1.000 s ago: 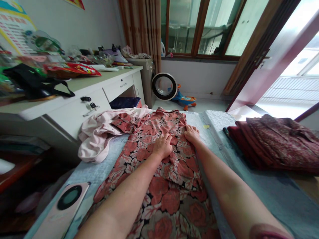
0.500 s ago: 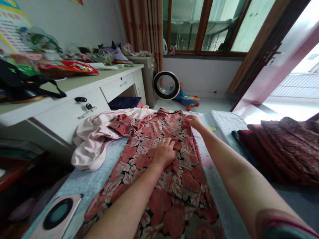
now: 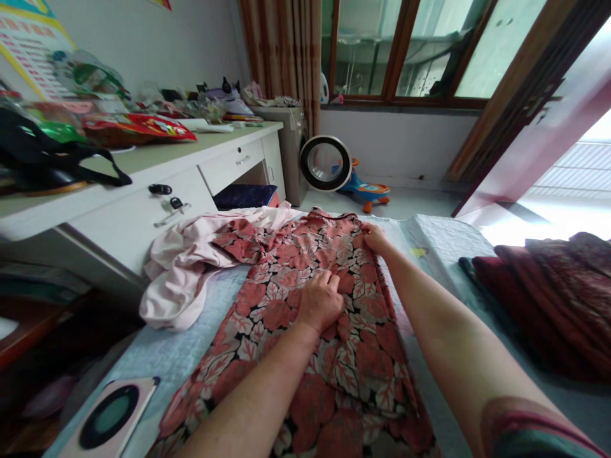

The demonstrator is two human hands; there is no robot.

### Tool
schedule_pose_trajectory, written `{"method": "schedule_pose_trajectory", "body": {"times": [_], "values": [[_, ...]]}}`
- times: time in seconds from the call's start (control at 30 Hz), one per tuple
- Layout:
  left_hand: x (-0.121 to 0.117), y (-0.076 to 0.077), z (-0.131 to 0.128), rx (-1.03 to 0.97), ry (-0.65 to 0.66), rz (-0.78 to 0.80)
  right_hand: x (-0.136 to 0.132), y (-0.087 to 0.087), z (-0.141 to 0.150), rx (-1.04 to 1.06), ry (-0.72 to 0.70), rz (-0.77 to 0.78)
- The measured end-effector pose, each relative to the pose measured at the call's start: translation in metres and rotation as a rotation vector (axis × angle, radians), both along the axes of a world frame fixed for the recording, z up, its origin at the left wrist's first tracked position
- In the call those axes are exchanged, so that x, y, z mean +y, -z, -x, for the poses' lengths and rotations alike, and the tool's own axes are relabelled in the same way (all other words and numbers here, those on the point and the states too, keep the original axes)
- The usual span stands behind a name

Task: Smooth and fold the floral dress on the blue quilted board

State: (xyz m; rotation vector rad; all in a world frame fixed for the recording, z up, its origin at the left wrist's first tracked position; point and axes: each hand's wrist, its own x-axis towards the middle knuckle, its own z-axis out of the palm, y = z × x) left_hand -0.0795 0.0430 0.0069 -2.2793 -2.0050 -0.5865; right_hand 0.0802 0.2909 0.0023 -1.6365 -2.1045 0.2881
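A red floral garment (image 3: 291, 299) lies spread along a pale blue quilted bed cover (image 3: 429, 248). My left hand (image 3: 321, 300) rests palm down on the middle of the garment, fingers together and curled a little against the cloth. My right hand (image 3: 375, 237) reaches farther out and pinches the garment's far right edge. A pink garment (image 3: 186, 267) lies crumpled to the left, partly under the floral one.
A stack of dark red folded clothes (image 3: 548, 286) sits at the right. A phone (image 3: 109, 416) lies at the near left corner of the bed. A white desk (image 3: 143, 191) crowded with bags stands left. A round fan (image 3: 325, 163) and a toy are on the floor.
My right hand slid from beside the left hand out to the garment's far right edge and gripped it. My left hand stayed pressed on the cloth. The view shifted slightly.
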Motion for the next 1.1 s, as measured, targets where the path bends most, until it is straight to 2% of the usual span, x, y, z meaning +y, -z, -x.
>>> {"method": "schedule_pose_trajectory", "body": {"times": [0.07, 0.17, 0.23, 0.33, 0.4, 0.5, 0.6, 0.77, 0.9, 1.1], "values": [[-0.001, -0.001, 0.0, 0.007, -0.017, -0.012, -0.009, 0.001, -0.001, 0.014, 0.044, -0.007], [-0.001, -0.005, 0.001, 0.025, -0.03, -0.051, -0.029, 0.0, -0.001, 0.007, 0.093, -0.109], [-0.001, -0.007, 0.001, 0.028, -0.029, -0.079, -0.045, 0.0, -0.002, -0.007, 0.014, -0.18], [-0.001, -0.006, 0.002, 0.008, -0.036, -0.095, -0.066, -0.001, -0.008, -0.079, -0.169, -0.12], [0.0, -0.003, 0.003, -0.011, -0.042, -0.093, -0.079, -0.005, -0.016, -0.117, -0.18, -0.085], [0.003, 0.0, 0.006, -0.053, -0.036, -0.083, -0.102, -0.017, -0.033, -0.071, -0.118, -0.111], [0.006, 0.002, 0.009, -0.123, -0.009, -0.08, -0.136, -0.029, -0.05, 0.011, -0.164, -0.088], [0.002, 0.001, 0.01, -0.258, -0.007, -0.05, -0.214, -0.037, -0.074, 0.131, -0.306, 0.026], [-0.031, -0.004, 0.007, -0.354, 0.073, 0.007, -0.272, -0.039, -0.09, 0.17, -0.333, 0.115], [-0.117, -0.019, 0.008, -0.406, 0.338, 0.247, -0.331, -0.047, -0.101, 0.142, -0.286, 0.175]]}}
